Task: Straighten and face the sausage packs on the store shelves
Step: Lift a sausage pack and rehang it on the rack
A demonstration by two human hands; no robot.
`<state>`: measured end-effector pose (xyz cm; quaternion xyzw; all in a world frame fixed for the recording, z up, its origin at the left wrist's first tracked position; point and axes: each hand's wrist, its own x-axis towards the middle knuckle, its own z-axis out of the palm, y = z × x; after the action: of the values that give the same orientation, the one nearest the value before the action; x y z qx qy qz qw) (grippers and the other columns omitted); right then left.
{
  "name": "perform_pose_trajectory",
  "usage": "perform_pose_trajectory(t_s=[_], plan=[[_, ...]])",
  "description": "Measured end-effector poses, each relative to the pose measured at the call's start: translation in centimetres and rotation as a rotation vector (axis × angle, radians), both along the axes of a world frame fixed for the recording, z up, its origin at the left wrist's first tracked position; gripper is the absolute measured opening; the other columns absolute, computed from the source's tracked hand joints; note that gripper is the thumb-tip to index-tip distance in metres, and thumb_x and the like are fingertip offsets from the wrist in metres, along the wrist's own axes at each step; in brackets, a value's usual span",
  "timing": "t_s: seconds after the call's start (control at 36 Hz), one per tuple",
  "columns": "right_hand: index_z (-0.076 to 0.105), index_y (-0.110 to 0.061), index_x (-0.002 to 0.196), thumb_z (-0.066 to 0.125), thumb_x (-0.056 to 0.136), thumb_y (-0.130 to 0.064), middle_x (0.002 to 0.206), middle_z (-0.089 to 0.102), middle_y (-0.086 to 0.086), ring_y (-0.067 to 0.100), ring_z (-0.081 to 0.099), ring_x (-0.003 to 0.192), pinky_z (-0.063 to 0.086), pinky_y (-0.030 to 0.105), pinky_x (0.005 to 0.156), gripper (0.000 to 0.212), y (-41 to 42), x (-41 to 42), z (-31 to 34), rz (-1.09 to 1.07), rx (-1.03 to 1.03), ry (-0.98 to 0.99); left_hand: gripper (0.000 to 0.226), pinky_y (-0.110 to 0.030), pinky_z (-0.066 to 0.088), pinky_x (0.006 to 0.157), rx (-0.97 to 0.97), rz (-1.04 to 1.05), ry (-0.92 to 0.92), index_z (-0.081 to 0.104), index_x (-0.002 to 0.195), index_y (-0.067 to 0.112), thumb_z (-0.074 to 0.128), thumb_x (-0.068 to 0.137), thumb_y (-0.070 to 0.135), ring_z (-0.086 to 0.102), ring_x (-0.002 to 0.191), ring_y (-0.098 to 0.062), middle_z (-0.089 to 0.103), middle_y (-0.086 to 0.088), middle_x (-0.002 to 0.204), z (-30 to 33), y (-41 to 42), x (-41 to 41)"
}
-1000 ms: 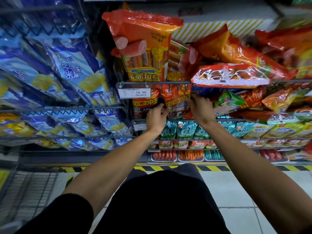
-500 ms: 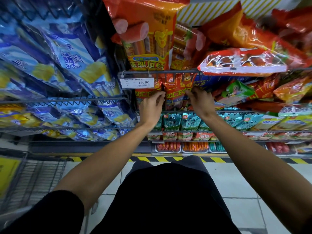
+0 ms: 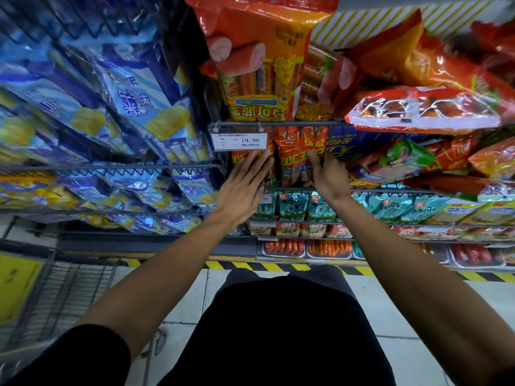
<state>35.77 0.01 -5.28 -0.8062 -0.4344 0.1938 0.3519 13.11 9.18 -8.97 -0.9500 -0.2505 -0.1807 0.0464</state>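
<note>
Red sausage packs (image 3: 295, 157) stand upright on the middle wire shelf (image 3: 362, 190), just under a price tag reading 19.90 (image 3: 239, 140). My left hand (image 3: 245, 185) lies flat with straight fingers against the leftmost red pack (image 3: 245, 157). My right hand (image 3: 327, 174) rests against the right side of the centre pack, fingers bent at its edge. Above, a tall orange sausage pack (image 3: 264, 59) leans forward on the upper shelf, beside a clear red pack (image 3: 418, 110) lying flat over the rail.
Blue chip bags (image 3: 131, 96) fill the wire shelves to the left. Teal snack packs (image 3: 306, 207) and trays of loose sausages (image 3: 328, 247) sit on lower shelves. A wire basket (image 3: 55, 288) stands at the lower left, and yellow-black tape (image 3: 278, 266) marks the floor edge.
My left hand has opened from a curled grip and now lies flat on the left pack. Both hands sit slightly higher on the red packs; the view has tilted closer.
</note>
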Motion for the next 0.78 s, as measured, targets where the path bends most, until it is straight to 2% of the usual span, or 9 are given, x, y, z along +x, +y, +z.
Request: perform_pose_trajectory(t_s=[0.08, 0.17, 0.28, 0.42, 0.47, 0.53, 0.58, 0.67, 0.78], plan=[[0.045, -0.006, 0.096, 0.040, 0.109, -0.045, 0.069, 0.043, 0.004, 0.031, 0.047, 0.068, 0.030, 0.037, 0.064, 0.042, 0.2, 0.6, 0.4, 0.007, -0.047, 0.018, 0.066, -0.047, 0.002, 0.132, -0.045, -0.003, -0.030, 0.012, 0.168, 0.017, 0.042, 0.110, 0.027, -0.002, 0.162, -0.030, 0.005, -0.007, 0.176, 0.1, -0.5, 0.7], [0.045, -0.005, 0.093, 0.041, 0.109, -0.043, 0.075, 0.046, 0.007, 0.032, 0.052, 0.078, 0.031, 0.037, 0.069, 0.041, -0.2, 1.3, 0.7, 0.039, -0.075, 0.083, 0.065, -0.055, 0.004, 0.131, -0.049, -0.041, -0.032, 0.014, 0.168, 0.020, 0.043, 0.109, 0.025, -0.001, 0.162, -0.035, 0.007, -0.005, 0.176, -0.1, -1.4, 1.3], [0.035, -0.024, 0.076, 0.038, 0.110, -0.042, 0.070, 0.041, -0.002, 0.016, 0.044, 0.061, 0.026, 0.030, 0.062, 0.039, -0.6, 0.7, 0.7, 0.082, -0.050, 0.106, 0.068, -0.061, 0.006, 0.129, 0.000, -0.050, 0.035, 0.010, 0.168, 0.026, 0.044, 0.108, 0.028, -0.003, 0.161, -0.040, 0.002, -0.004, 0.176, -0.5, -1.8, 2.2], [0.037, -0.018, 0.071, 0.037, 0.108, -0.049, 0.066, 0.044, 0.006, 0.023, 0.045, 0.057, 0.030, 0.036, 0.059, 0.048, -0.7, 1.0, 1.0, 0.037, -0.071, 0.012, 0.068, -0.064, 0.009, 0.127, -0.042, -0.004, 0.014, 0.007, 0.168, 0.028, 0.043, 0.110, 0.032, -0.005, 0.161, -0.039, -0.001, -0.004, 0.176, -0.4, -2.4, 2.8], [0.043, -0.013, 0.074, 0.035, 0.108, -0.052, 0.066, 0.047, 0.007, 0.027, 0.048, 0.057, 0.033, 0.038, 0.057, 0.052, -0.8, 0.9, 1.0, 0.001, -0.040, -0.036, 0.067, -0.065, 0.009, 0.126, -0.074, -0.007, -0.015, 0.007, 0.168, 0.028, 0.040, 0.110, 0.030, -0.006, 0.161, -0.039, 0.000, -0.004, 0.176, -0.1, -2.6, 2.8], [0.052, -0.005, 0.085, 0.032, 0.107, -0.055, 0.070, 0.054, 0.012, 0.033, 0.054, 0.063, 0.043, 0.042, 0.060, 0.058, -0.9, 0.7, 1.0, -0.029, -0.014, -0.076, 0.066, -0.065, 0.008, 0.126, -0.091, -0.010, -0.028, 0.008, 0.168, 0.028, 0.039, 0.110, 0.029, -0.006, 0.161, -0.039, 0.001, -0.003, 0.176, 0.2, -2.5, 2.9], [0.054, -0.002, 0.092, 0.030, 0.108, -0.055, 0.072, 0.057, 0.013, 0.036, 0.056, 0.067, 0.047, 0.045, 0.063, 0.059, -0.7, 0.6, 1.0, -0.041, -0.008, -0.092, 0.066, -0.064, 0.007, 0.127, -0.093, -0.016, -0.020, 0.009, 0.168, 0.028, 0.038, 0.109, 0.029, -0.003, 0.161, -0.041, 0.003, -0.001, 0.176, 0.5, -2.3, 3.0], [0.047, -0.007, 0.093, 0.028, 0.109, -0.052, 0.070, 0.051, 0.006, 0.034, 0.053, 0.067, 0.043, 0.042, 0.063, 0.051, -0.7, 0.4, 0.8, -0.025, -0.061, -0.067, 0.067, -0.062, 0.006, 0.128, -0.061, -0.019, 0.045, 0.008, 0.168, 0.029, 0.039, 0.109, 0.030, -0.001, 0.160, -0.042, 0.001, 0.000, 0.176, 0.6, -1.9, 2.8], [0.043, -0.006, 0.094, 0.031, 0.110, -0.047, 0.074, 0.048, 0.009, 0.031, 0.049, 0.064, 0.030, 0.037, 0.057, 0.046, -0.9, 0.4, 0.6, 0.014, -0.105, 0.040, 0.071, -0.060, 0.003, 0.129, -0.047, 0.026, 0.142, 0.004, 0.168, 0.031, 0.042, 0.108, 0.032, -0.006, 0.160, -0.042, -0.001, -0.003, 0.176, 0.1, -1.8, 2.5]])
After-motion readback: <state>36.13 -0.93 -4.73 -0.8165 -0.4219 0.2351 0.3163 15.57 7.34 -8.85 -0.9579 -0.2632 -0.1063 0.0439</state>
